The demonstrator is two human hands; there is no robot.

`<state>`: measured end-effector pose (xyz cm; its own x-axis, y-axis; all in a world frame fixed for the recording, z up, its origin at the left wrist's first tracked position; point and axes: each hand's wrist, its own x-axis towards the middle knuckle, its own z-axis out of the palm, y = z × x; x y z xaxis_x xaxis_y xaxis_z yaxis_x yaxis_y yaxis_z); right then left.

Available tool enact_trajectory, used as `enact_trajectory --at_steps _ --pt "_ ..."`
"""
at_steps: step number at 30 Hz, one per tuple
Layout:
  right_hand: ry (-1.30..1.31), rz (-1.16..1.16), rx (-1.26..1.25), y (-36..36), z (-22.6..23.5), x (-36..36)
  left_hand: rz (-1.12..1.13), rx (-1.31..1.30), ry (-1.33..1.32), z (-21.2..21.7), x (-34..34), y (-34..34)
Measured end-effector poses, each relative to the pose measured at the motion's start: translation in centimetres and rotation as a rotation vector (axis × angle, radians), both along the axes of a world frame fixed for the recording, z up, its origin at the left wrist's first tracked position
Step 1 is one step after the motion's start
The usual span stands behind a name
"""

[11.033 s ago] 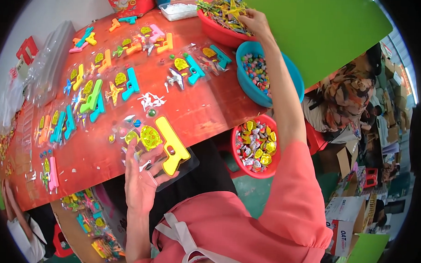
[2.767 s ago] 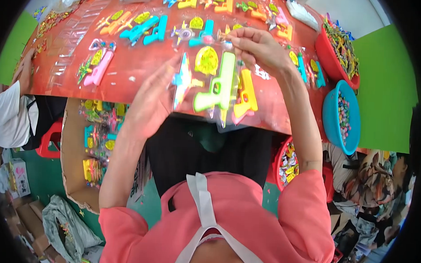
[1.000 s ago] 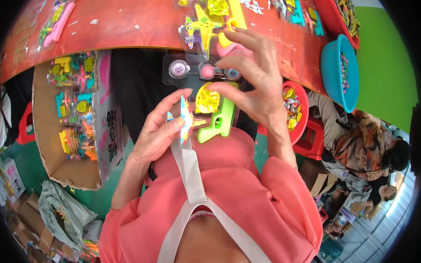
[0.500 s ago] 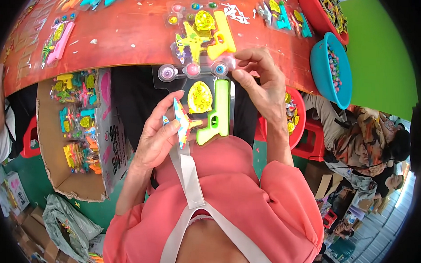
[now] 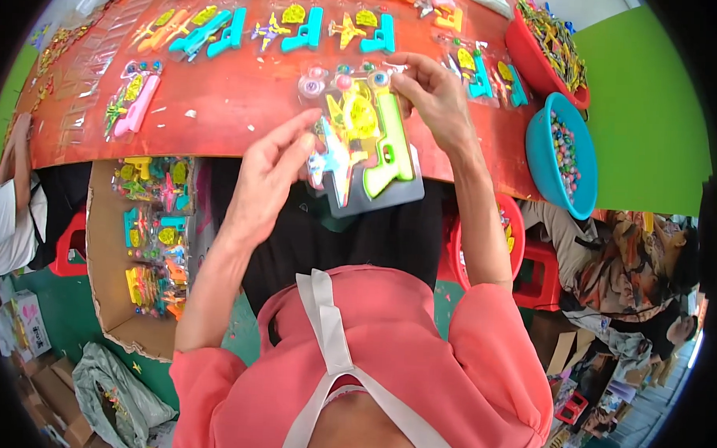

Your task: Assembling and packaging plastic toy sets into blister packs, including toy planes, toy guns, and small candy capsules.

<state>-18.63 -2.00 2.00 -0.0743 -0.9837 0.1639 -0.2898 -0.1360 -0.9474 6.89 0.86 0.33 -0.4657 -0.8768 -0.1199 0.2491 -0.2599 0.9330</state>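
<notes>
- The toy pack (image 5: 369,157), a clear blister tray on a grey backing, is held up in the air over the near edge of the red table (image 5: 244,101), between the table and the person's chest.
- In the pack lie a green water pistol (image 5: 393,142), a yellow piece beside it, a small toy plane (image 5: 333,164) and three round pieces along the end nearest the table.
- The right hand (image 5: 438,104) pinches the pack's far corner, thumb and fingers closed on it, above the table's near edge.
- The left hand (image 5: 269,181) is half curled at the pack's left edge, fingertips on the rim by the plane; whether it truly clamps there or only steadies cannot be told.
- Step in hand, as I judge it: checking or seating the pieces in the tray, with the pack lifted off the table.
- A next move would call for keeping the tray level so nothing slides out, and firm pressure along the left rim.
- More toy packs lie in rows across the table; a cardboard box (image 5: 105,239) of them sits below the table's near edge to the left.
- A blue bowl (image 5: 550,163) sits at the table's right end.
</notes>
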Motion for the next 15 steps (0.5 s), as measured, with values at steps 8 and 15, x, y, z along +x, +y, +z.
enact_trajectory --at_steps 8,15 --pt "0.265 -0.002 -0.039 -6.2 -3.9 -1.2 0.075 -0.447 -0.459 -3.8 0.2 -6.3" --pt "0.459 0.051 -0.092 -8.5 1.8 -0.2 0.179 -0.222 -0.172 -1.0 4.0 -4.7"
